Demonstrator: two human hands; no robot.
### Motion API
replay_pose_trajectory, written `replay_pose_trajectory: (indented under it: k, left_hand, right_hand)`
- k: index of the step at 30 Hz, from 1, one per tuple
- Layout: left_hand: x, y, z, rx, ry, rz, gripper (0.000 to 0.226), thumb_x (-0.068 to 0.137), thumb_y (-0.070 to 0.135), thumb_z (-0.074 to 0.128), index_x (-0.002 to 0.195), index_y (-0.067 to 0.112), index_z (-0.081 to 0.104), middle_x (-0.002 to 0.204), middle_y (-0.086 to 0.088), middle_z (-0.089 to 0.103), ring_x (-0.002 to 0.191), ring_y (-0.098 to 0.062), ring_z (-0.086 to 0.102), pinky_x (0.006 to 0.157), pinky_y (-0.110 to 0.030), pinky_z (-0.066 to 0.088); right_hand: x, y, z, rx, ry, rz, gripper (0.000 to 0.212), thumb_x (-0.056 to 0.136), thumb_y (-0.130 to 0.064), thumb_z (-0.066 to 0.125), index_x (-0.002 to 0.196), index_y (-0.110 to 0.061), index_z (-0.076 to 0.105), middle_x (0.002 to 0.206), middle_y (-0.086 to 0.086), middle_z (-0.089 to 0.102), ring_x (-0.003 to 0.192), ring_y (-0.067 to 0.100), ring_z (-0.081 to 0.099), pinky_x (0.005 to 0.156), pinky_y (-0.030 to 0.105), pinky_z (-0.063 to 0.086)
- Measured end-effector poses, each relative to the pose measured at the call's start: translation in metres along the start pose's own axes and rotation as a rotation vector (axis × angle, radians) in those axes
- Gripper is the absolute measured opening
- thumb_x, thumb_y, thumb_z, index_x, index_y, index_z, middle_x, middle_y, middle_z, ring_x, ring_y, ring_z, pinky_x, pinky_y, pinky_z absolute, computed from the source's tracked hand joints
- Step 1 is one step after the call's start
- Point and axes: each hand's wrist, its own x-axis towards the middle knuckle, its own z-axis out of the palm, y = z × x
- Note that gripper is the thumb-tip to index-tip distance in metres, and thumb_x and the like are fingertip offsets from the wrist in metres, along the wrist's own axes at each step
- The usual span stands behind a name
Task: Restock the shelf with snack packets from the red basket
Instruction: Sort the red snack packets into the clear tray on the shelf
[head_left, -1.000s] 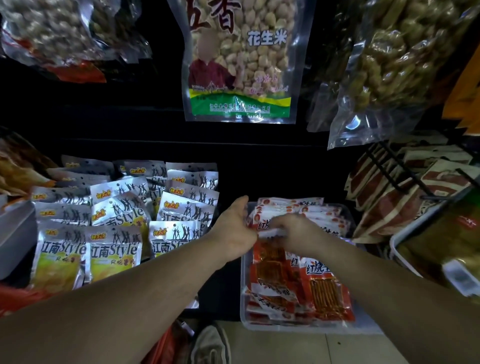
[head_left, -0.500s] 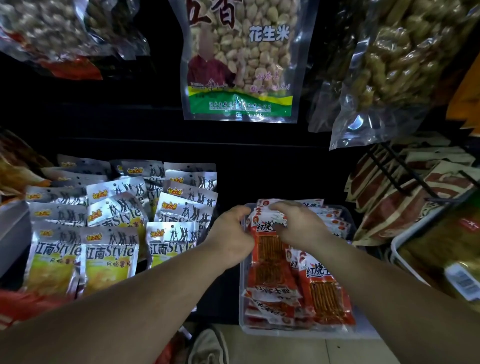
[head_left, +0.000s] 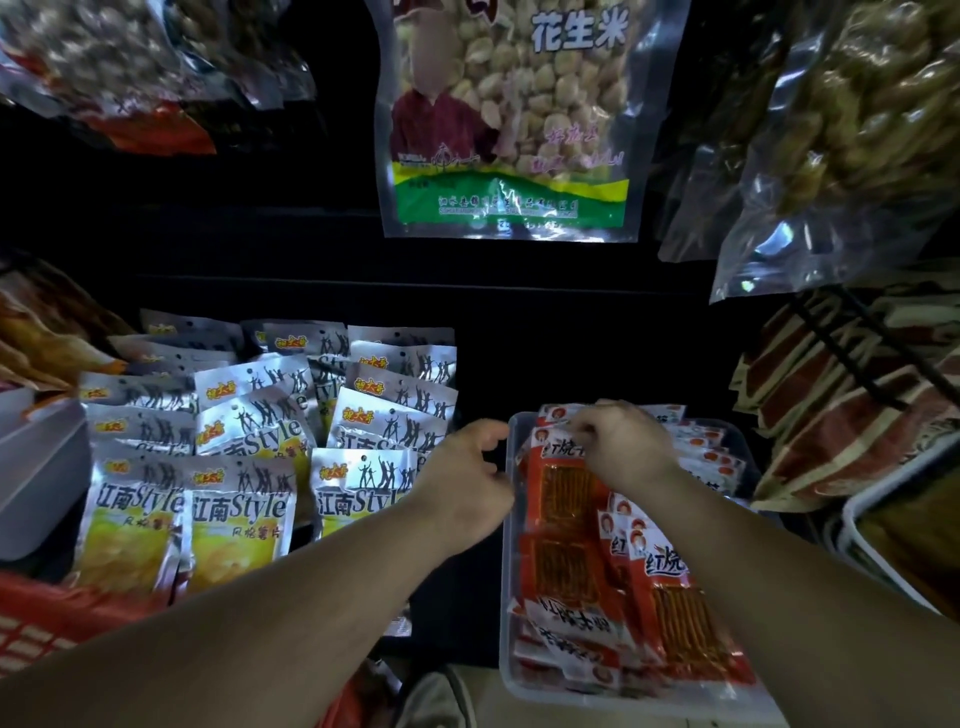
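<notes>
The red basket (head_left: 36, 618) sits at the near left edge, and a clear tray (head_left: 509, 670) to its right holds red packets (head_left: 670, 613). The left hand (head_left: 462, 483) is loosely curled and empty just beside the tray, while the right hand (head_left: 618, 447) pinches the top of one packet (head_left: 563, 488) in it. Silver packets (head_left: 239, 514) fill the shelf on the left, and a peanut bag (head_left: 509, 130) hangs beyond.

Right hand (head_left: 618, 447) pinches red packet (head_left: 563, 491)

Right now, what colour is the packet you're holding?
The packet is red-orange with a white top; head view.
</notes>
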Motion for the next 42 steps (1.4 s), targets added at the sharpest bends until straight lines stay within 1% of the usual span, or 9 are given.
replay_pose_trajectory:
  k: [6,11,16,24,28,33,36,39,42]
  left_hand:
    - [-0.003,0.011,0.004,-0.086,0.041,0.04,0.042,0.092,0.012,0.071,0.125,0.035,0.062,0.12,0.014,0.059,0.109,-0.007,0.06,0.083,-0.019,0.049]
    - [-0.007,0.028,0.004,-0.125,0.139,0.149,0.036,0.082,0.005,0.076,0.079,0.038,0.061,0.102,0.009,0.07,0.099,-0.011,0.067,0.08,-0.021,0.052]
    - [-0.014,0.039,0.003,-0.225,0.17,0.151,0.033,0.087,-0.004,0.074,0.09,0.028,0.067,0.086,-0.003,0.069,0.065,-0.007,0.061,0.058,-0.022,0.054]
    - [-0.024,0.054,0.006,-0.375,0.051,0.142,0.057,0.093,-0.003,0.071,0.134,0.034,0.06,0.109,0.003,0.072,0.085,0.0,0.071,0.067,-0.01,0.052]
    - [-0.026,0.059,0.008,-0.373,0.089,0.134,0.037,0.094,-0.003,0.07,0.114,0.028,0.072,0.107,0.001,0.075,0.08,-0.003,0.074,0.062,-0.014,0.055]
    - [-0.025,0.063,0.004,-0.447,0.223,0.124,0.044,0.09,0.003,0.076,0.117,0.032,0.058,0.104,0.004,0.071,0.08,-0.002,0.072,0.061,-0.013,0.054]
    - [-0.028,0.061,0.005,-0.476,0.177,0.066,0.037,0.085,0.003,0.081,0.1,0.021,0.053,0.104,-0.006,0.074,0.085,-0.02,0.076,0.074,-0.039,0.064]
    - [-0.03,0.058,0.005,-0.482,-0.008,0.036,0.031,0.083,-0.003,0.081,0.087,0.017,0.057,0.093,-0.009,0.076,0.085,-0.029,0.077,0.071,-0.046,0.063]
    - [-0.035,0.059,0.007,-0.443,-0.143,0.051,0.038,0.078,-0.001,0.086,0.102,0.026,0.073,0.097,0.0,0.078,0.089,-0.019,0.077,0.072,-0.033,0.063]
  right_hand:
    - [-0.009,-0.005,-0.038,0.364,0.037,-0.002,0.014,0.098,-0.008,0.065,0.1,-0.016,0.076,0.1,0.003,0.073,0.1,0.021,0.067,0.087,0.04,0.056]
    - [-0.03,-0.028,-0.098,0.791,-0.121,-0.061,0.022,0.092,-0.005,0.077,0.091,-0.018,0.059,0.065,0.003,0.063,0.057,0.009,0.053,0.058,0.021,0.046]
    - [-0.063,-0.031,-0.122,0.991,-0.077,-0.008,0.016,0.09,-0.008,0.08,0.092,-0.008,0.064,0.078,-0.001,0.064,0.073,0.011,0.059,0.07,0.027,0.051]
    - [-0.085,-0.012,-0.136,1.155,-0.27,0.17,0.04,0.096,0.001,0.07,0.13,-0.02,0.068,0.107,0.017,0.077,0.094,0.032,0.069,0.083,0.046,0.055]
    - [-0.083,-0.022,-0.138,1.168,-0.277,0.168,0.054,0.1,-0.003,0.065,0.146,-0.03,0.055,0.116,0.002,0.078,0.11,0.03,0.074,0.093,0.054,0.058]
    - [-0.08,-0.026,-0.135,1.123,-0.259,0.092,0.075,0.096,0.007,0.067,0.15,-0.042,0.05,0.126,-0.003,0.074,0.107,0.01,0.073,0.078,0.022,0.057]
    - [-0.076,-0.024,-0.13,1.151,-0.119,0.139,0.077,0.094,0.006,0.07,0.15,-0.044,0.049,0.104,-0.004,0.074,0.088,-0.008,0.072,0.067,0.007,0.052]
    - [-0.076,-0.021,-0.126,1.213,-0.039,0.195,0.07,0.092,0.0,0.077,0.139,-0.047,0.058,0.088,0.0,0.075,0.078,0.002,0.074,0.061,0.01,0.054]
    - [-0.075,-0.027,-0.123,1.173,0.058,0.265,0.032,0.094,-0.007,0.076,0.117,-0.03,0.074,0.109,0.009,0.072,0.09,0.013,0.071,0.066,0.019,0.058]
